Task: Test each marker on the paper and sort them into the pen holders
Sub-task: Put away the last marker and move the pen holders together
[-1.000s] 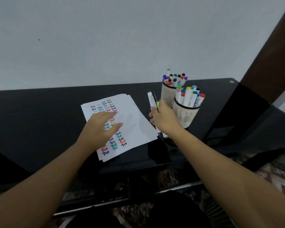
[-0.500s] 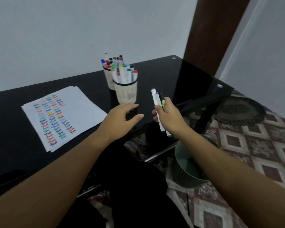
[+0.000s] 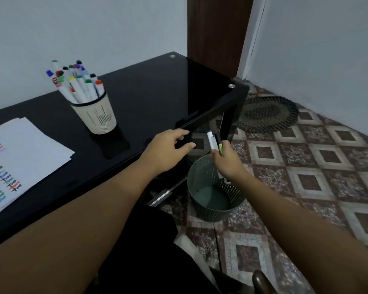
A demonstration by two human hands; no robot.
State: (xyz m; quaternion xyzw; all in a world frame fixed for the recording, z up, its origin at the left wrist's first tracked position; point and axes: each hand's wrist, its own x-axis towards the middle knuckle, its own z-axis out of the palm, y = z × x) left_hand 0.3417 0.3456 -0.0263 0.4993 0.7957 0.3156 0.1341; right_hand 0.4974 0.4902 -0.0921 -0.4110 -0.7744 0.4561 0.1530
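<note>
Black desk [image 3: 149,98] edge, bin [image 3: 212,200] on the floor at its four o'clock; right hand [image 3: 227,161] grips two markers [image 3: 214,143] over the bin, left hand [image 3: 168,148] relaxed, empty; loosen now and a good marker risks dropping among rejects.

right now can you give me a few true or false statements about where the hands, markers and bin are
1. The right hand holds two markers above the green bin. True.
2. The green bin stands on the black table. False: it stands on the tiled floor beside the table.
3. The left hand holds a marker. False: it holds nothing, its fingers loosely spread at the table's edge.
4. The pen holder on the table is full of markers. True.
5. The paper is blank. False: it carries rows of coloured test marks.
</note>
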